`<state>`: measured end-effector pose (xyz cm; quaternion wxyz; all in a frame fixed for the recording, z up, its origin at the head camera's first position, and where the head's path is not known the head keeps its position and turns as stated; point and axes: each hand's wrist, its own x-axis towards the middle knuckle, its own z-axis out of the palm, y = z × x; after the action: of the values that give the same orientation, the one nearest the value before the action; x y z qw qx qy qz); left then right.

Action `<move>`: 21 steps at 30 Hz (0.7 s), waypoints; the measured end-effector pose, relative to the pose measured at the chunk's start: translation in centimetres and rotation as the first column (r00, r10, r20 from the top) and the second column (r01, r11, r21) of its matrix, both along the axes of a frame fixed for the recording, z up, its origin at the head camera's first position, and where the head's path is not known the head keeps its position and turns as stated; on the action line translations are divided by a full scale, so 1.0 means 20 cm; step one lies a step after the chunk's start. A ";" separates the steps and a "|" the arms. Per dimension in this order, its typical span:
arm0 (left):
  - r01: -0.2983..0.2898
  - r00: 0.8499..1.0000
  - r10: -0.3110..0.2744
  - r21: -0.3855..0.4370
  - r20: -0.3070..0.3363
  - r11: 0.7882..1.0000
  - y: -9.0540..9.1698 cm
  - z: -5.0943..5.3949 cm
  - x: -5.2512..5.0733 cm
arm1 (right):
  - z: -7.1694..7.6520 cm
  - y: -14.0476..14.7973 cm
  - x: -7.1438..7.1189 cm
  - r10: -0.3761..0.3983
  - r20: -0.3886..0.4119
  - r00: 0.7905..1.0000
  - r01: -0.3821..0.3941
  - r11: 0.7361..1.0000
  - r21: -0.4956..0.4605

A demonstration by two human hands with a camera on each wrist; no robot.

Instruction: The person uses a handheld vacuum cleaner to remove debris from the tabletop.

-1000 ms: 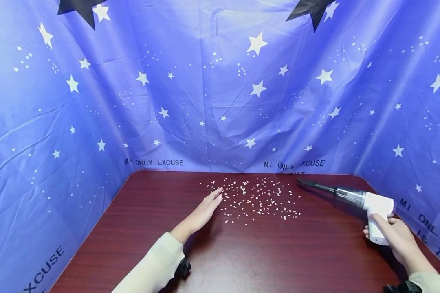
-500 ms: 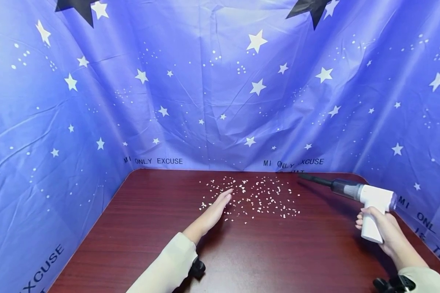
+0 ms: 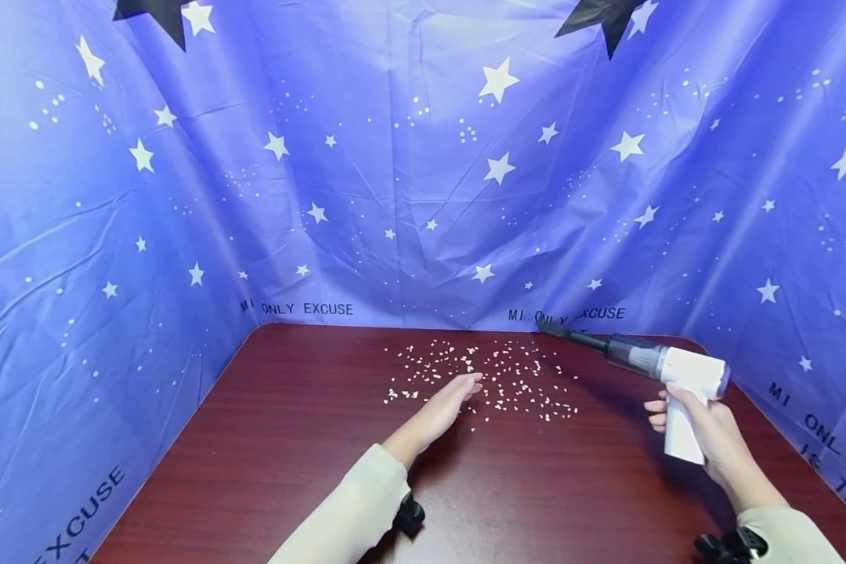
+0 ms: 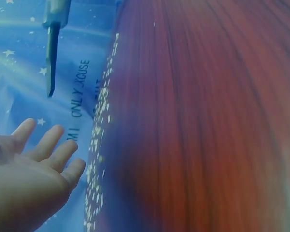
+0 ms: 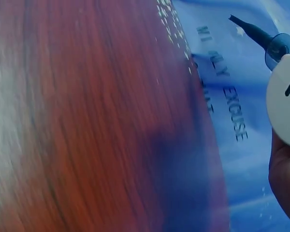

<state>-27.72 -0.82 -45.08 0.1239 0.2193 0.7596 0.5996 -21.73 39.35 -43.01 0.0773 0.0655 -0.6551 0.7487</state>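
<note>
Small white bits [image 3: 525,388] lie scattered over the back middle of the dark red table [image 3: 310,470]. My left hand [image 3: 437,415] is held over the near left part of them, hiding some; in the left wrist view the left hand [image 4: 34,179] has its fingers extended and spread, holding nothing. On the right, my right hand [image 3: 712,439] grips the handle of a white handheld vacuum [image 3: 691,372], raised above the table. Its dark narrow nozzle [image 3: 578,337] points left toward the back edge. The vacuum's round white end [image 5: 287,96] shows in the right wrist view.
A blue cloth with white stars [image 3: 395,196] hangs behind the table and along both sides, close to its back edge [image 3: 366,327]. Black wrist devices sit at the left cuff [image 3: 410,515] and the right cuff [image 3: 733,544].
My left hand has moved right across the bits, uncovering some on the left. The right hand has lifted the vacuum and carried it left, its nozzle now nearer the back middle.
</note>
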 end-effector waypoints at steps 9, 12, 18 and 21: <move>0.005 0.997 -0.008 0.036 0.075 0.999 0.18 0.01 -0.02 | 0.01 -0.14 -0.03 0.032 -0.056 0.998 -0.028 0.997 0.070; 0.008 0.996 -0.011 0.033 0.088 0.999 0.23 0.03 -0.02 | 0.02 -0.19 -0.03 0.045 -0.066 0.997 -0.038 0.995 0.092; -0.010 0.986 -0.020 0.177 0.167 0.984 0.32 0.08 -0.03 | 0.04 -0.28 -0.04 0.075 -0.082 0.994 -0.061 0.986 0.152; -0.036 0.971 -0.041 0.315 0.235 0.948 0.37 0.09 -0.04 | 0.03 -0.33 -0.05 0.081 -0.086 0.993 -0.064 0.981 0.184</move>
<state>-28.45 6.50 -43.31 0.1781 0.1637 0.6326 0.7357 -22.66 32.80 -42.31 0.0739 0.1308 -0.7132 0.6847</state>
